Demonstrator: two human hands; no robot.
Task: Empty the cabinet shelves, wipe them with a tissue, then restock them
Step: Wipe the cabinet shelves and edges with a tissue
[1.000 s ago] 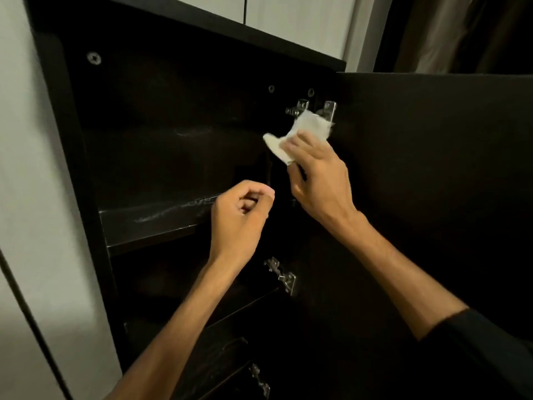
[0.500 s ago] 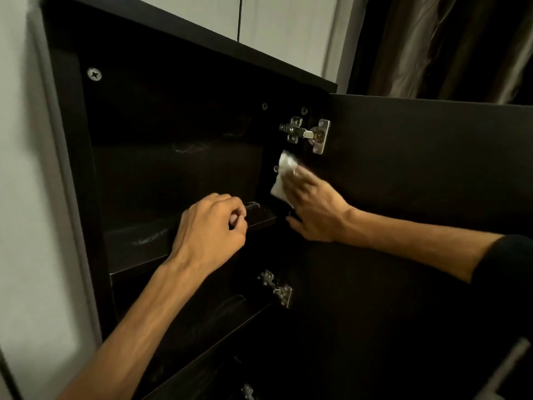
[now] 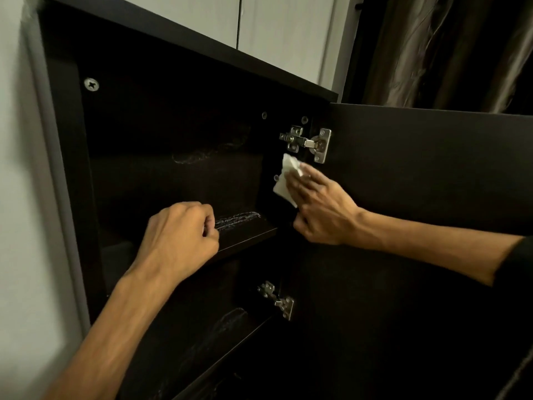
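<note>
Currently: tissue (image 3: 284,180), white, crumpled, lies under the right hand (image 3: 320,206), whose straight, slightly spread fingers press it flat against the cabinet's right inner wall, just below the upper hinge (image 3: 310,142).

Change: a second ago the tissue was up over that hinge; it has since come down the wall towards the upper shelf (image 3: 245,230). Judged: side wall being wiped top to bottom, shelf probably next; wiping step under way, restocking not begun.

Left hand (image 3: 178,238): fingers curled into a loose fist at the shelf's front edge, lower than a second ago. Whether it grips the edge or holds something small cannot be told.

Shelves: upper and lower shelf (image 3: 219,336) bare where seen, pale smears on both and on the back panel.

Obscured: cabinet interior very dark, deep corners unreadable; door (image 3: 418,168) cut off at right; lower hinge (image 3: 278,300) blurred; removed contents out of view.
</note>
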